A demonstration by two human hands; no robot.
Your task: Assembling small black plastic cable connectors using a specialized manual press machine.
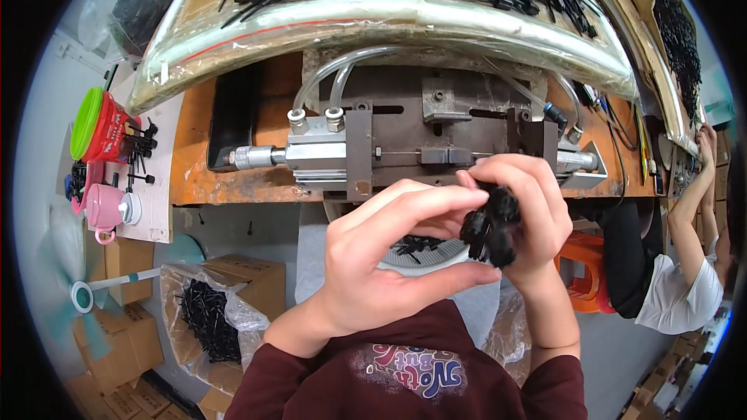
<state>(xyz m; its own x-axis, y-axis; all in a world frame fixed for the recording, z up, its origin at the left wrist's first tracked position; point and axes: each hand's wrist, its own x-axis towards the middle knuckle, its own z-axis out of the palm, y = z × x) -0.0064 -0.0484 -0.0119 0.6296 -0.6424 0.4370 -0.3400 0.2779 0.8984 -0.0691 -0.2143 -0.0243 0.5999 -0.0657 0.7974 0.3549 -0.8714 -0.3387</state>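
Observation:
A small bunch of black plastic parts (490,229) with rounded ends is held up in front of the bench. My right hand (537,210) curls round the bunch from the right. From the left, my left hand (389,249) spans it, fingertips at its top and thumb tip at its lower edge; the left palm is hollow. Behind the hands stands a metal fixture (405,124) with an air cylinder (317,152) on its left. A small dark block (445,156) sits at its middle, partly behind my fingers. Below, a pale round bowl (389,263) contains more black parts.
A plastic-wrapped tray (389,19) heaped with thin-stemmed black parts spans the bench's back. Clear air hoses (342,62) arch over the fixture. At left are a red tub (109,132), a pink cup (103,206) and a lined carton (253,284). A co-worker (685,288) is at right, beside an orange stool (587,268).

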